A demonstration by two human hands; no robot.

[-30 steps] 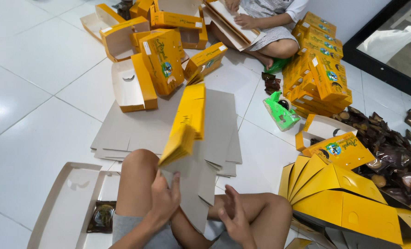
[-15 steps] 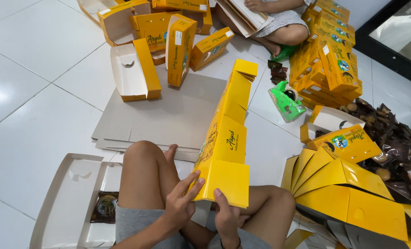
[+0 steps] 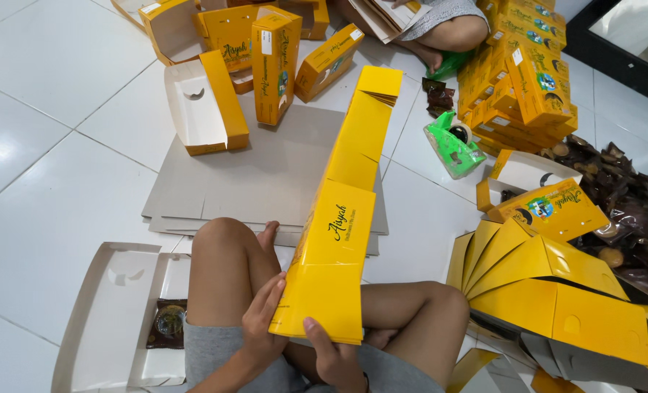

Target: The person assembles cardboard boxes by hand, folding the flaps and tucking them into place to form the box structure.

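I sit cross-legged on a white tiled floor. A long flat yellow box blank (image 3: pixel 342 218) stretches from my lap away over my knees. My left hand (image 3: pixel 264 313) grips its near left edge. My right hand (image 3: pixel 335 360) holds its near bottom edge from below. The blank is unfolded, with creases across it.
Grey cardboard sheets (image 3: pixel 265 167) lie ahead. A stack of flat yellow blanks (image 3: pixel 557 284) fans out at right. An open white tray box (image 3: pixel 113 313) with a dark packet lies at left. Folded yellow boxes (image 3: pixel 527 80), a green tape dispenser (image 3: pixel 451 145), dark wrapped packets (image 3: pixel 633 211) and another seated person (image 3: pixel 440 25) lie beyond.
The yellow blank was standing folded on the cardboard sheets; I have pulled it onto my lap and flattened it lengthwise. Both hands moved from my knees to its near end.
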